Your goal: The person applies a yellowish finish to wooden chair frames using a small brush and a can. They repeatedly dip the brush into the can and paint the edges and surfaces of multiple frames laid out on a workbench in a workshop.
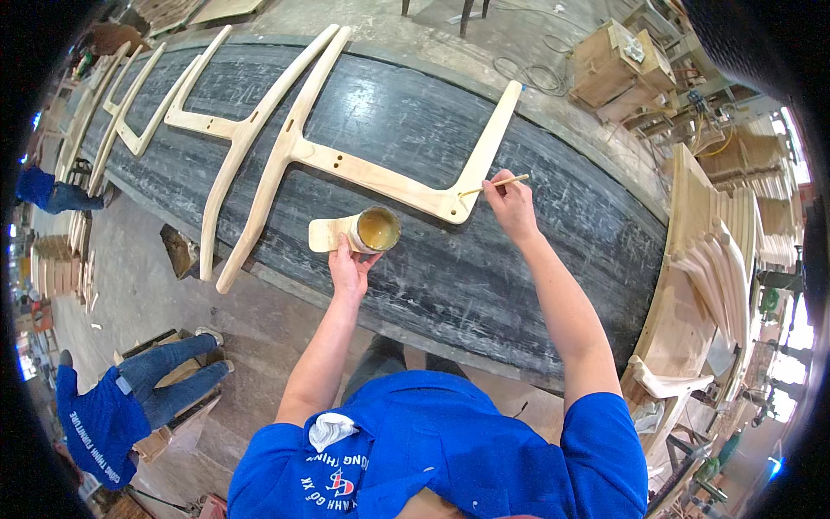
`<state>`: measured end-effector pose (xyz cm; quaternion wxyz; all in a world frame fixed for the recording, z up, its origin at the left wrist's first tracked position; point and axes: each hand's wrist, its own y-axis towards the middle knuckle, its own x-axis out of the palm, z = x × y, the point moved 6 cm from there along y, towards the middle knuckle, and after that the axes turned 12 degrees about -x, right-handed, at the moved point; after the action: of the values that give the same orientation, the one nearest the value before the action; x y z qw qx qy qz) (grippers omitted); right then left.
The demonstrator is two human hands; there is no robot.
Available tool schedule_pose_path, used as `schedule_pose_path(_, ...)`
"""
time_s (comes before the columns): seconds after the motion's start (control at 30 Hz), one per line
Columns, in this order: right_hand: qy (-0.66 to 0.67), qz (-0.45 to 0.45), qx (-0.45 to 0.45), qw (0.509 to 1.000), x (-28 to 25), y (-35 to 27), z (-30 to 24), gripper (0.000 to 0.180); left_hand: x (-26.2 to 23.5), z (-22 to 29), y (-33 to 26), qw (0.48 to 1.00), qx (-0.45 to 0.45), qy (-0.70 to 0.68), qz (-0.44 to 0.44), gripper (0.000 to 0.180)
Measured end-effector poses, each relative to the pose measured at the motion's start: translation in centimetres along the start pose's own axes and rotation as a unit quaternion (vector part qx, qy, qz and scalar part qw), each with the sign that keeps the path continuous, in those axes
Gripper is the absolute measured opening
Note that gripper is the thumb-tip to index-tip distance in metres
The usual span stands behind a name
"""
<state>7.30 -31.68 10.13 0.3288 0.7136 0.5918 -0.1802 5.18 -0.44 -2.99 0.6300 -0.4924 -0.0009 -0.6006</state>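
Glue applied to a wooden frame part (363, 169), centre of frame.
Left hand (350, 268) gripped the glue cup (376, 229); right hand (512, 206) fingers pinched a thin stick (494, 184) at the joint.

A woodworking shop — bare wooden frame parts (259, 130), scarred workbench (484, 259).

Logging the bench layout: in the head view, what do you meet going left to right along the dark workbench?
Pale wooden frame pieces → large wooden frame → left hand → glue cup → thin stick → right hand.
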Motion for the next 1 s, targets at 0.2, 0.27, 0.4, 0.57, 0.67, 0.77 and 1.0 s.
schedule_pose_path(0.2,-0.027,-0.013,-0.016,0.999,1.9,0.7,0.8,0.017,-0.5,0.5,-0.8,0.999,0.003,0.005,0.045,0.035)
schedule_pose_path(0.27,-0.051,-0.05,-0.054,0.996,2.5,0.8,0.1,0.016,0.0,0.8,-1.0,1.0,0.019,0.014,0.017,0.036)
schedule_pose_path(0.4,-0.04,-0.083,-0.068,0.993,2.6,1.4,-0.4,0.015,0.0,0.9,-1.2,0.999,0.028,0.017,0.015,0.035)
schedule_pose_path(0.57,-0.125,-0.116,-0.07,0.983,2.8,1.1,-1.5,0.016,-0.2,1.0,-1.6,0.999,0.033,0.011,0.007,0.035)
schedule_pose_path(0.67,-0.075,-0.101,-0.048,0.991,1.4,0.5,-2.0,0.017,-0.5,0.8,-1.9,0.999,0.041,0.008,0.013,0.035)
schedule_pose_path(0.77,-0.032,-0.091,-0.042,0.994,1.1,-0.1,-2.5,0.017,-0.5,0.7,-2.0,0.999,0.041,0.011,0.015,0.035)
schedule_pose_path(1.0,-0.059,-0.117,-0.069,0.989,3.9,-1.1,-2.0,0.014,-0.3,0.4,-2.5,0.999,0.044,0.015,0.009,0.036)
